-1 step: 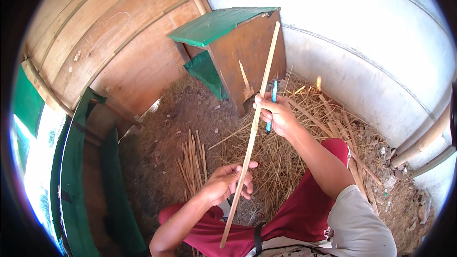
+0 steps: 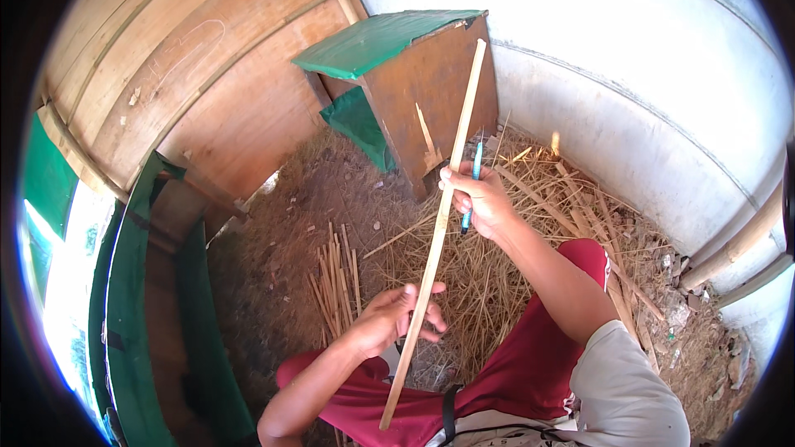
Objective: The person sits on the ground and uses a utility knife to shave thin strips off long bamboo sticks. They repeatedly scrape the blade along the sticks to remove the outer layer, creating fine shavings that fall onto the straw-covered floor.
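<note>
Pinches a wooden strip (image 2: 439,232) slantwise above the lap (image 2: 513,368), plus a slim blue tool (image 2: 477,161), in the right hand (image 2: 486,199); half-curls the left hand (image 2: 383,323) behind the strip's lower half, cannot tell whether gripping

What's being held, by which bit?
Right fingers hold a wooden strip above its middle and a blue tool midway; left fingers are at the strip's lower half, grip unclear.

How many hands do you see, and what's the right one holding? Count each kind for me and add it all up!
Hands, the left hand and the right hand: 2
Long wooden stick: 1
Blue pen-like tool: 1
Total: 4
</note>
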`<state>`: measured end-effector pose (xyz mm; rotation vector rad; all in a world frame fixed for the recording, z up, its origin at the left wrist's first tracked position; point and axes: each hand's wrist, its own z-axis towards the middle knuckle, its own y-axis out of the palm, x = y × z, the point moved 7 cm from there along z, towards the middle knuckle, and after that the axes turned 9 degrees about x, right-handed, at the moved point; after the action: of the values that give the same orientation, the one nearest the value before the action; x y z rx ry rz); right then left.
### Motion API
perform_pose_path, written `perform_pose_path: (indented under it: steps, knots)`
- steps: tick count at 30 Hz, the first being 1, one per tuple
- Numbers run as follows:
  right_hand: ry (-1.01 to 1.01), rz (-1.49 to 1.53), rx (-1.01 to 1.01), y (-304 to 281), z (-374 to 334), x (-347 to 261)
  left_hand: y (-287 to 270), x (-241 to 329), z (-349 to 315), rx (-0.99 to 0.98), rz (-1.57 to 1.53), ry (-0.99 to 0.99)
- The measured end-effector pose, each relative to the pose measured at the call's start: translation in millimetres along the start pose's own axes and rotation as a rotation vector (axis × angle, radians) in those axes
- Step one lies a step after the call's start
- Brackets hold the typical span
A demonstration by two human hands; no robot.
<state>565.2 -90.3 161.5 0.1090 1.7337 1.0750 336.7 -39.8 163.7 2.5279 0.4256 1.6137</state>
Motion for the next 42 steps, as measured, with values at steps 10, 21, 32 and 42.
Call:
perform_pose_path:
  steps: [10,21,32,42]
  knots:
    - [-0.001,-0.034,0.137,10.7,-21.2,37.1,-34.3,1.4,15.5,0.308,0.35,0.176]
    - [-0.404,-1.0,-0.009,10.1,-24.5,-14.1,-26.2,4.1,-17.8,0.37,-0.205,-0.081]
    - [-0.622,-1.418,-0.445,33.5,-77.0,42.6,-48.5,-75.9,-69.1,0.574,-0.217,-0.033]
    - [-0.685,-1.623,-0.479,30.2,-111.5,85.1,-51.9,-97.9,-65.7,0.692,-0.188,-0.044]
